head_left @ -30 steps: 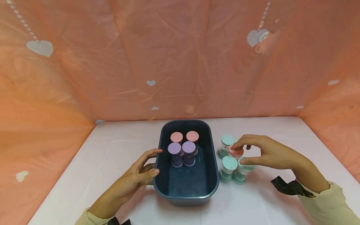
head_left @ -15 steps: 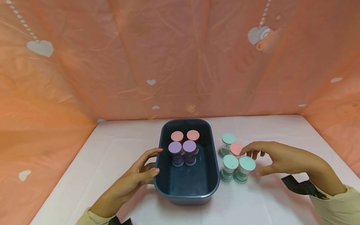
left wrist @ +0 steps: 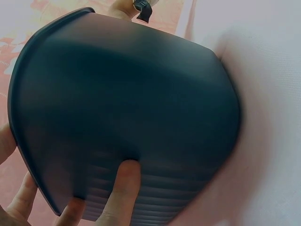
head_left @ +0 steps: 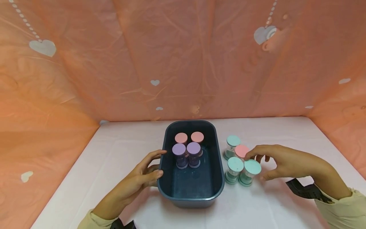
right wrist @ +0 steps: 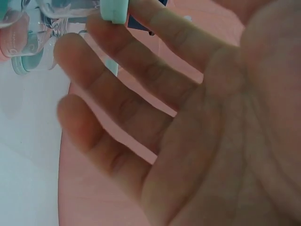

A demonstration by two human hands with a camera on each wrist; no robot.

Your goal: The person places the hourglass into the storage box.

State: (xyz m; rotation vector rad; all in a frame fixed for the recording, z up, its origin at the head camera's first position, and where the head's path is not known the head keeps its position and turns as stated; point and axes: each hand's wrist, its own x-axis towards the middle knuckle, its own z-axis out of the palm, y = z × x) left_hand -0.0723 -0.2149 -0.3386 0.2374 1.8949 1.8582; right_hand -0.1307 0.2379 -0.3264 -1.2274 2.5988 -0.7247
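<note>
The dark blue bin (head_left: 191, 194) sits on the white surface (head_left: 100, 165). Four sand timers stand upright in its far half: two pink-capped timers (head_left: 181, 138) at the back and two purple-capped timers (head_left: 179, 149) just in front of them, packed close together. The near half of the bin holds nothing.

Four timers stand outside, just beside the bin's right wall: three teal-capped timers (head_left: 235, 163) and one pink-capped timer (head_left: 241, 151) in a tight cluster. Judged from this layout, about half of the timers are in the bin and half are left on the surface.

The left hand (head_left: 140, 179) rests against the bin's left wall, thumb and fingers (left wrist: 123, 188) lightly bent and pressing on the ribbed outer side; the fingers do not wrap the rim.

The right hand (head_left: 281, 160) arches over the outside cluster with its fingers (right wrist: 117, 70) spread and relaxed. The fingertips are at the pink cap and the nearest teal cap (right wrist: 115, 10). No timer is gripped or lifted. A black strap (head_left: 304, 190) lies on the surface under the right wrist.
</note>
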